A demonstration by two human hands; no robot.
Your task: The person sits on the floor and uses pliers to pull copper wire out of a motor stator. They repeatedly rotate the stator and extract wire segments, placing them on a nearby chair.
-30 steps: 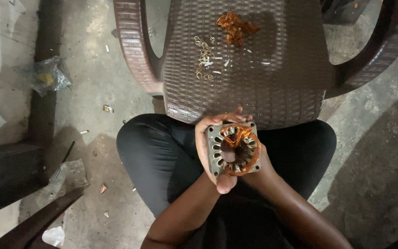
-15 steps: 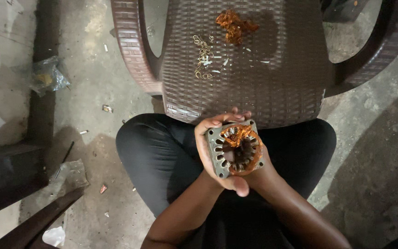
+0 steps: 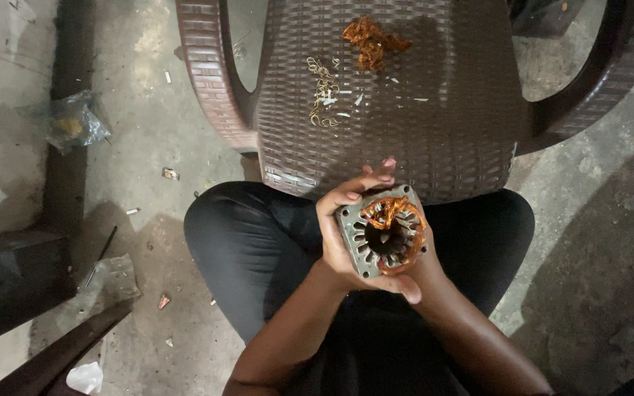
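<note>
A brown woven plastic chair fills the upper half of the view, standing on a stained concrete floor, its seat facing the person who sits just in front of it in black trousers. Along the left edge run dark wooden beams, with a crumpled clear plastic bag lying beside them and scraps of debris scattered over the floor. Over the person's lap, just below the chair's front edge, sits a square grey metal motor stator, its slotted core partly filled with tangled orange-copper winding wire. The left hand is clamped on the stator, fingers wrapped over its top left corner and thumb curled beneath its lower edge. The right hand is mostly hidden behind the stator's right side; it appears to support the piece from below, though its grip cannot be told for certain. On the chair seat, well apart from the hands, lies a clump of pulled copper wire, and beside it a loose scatter of pale wire bits and insulation slivers.
</note>
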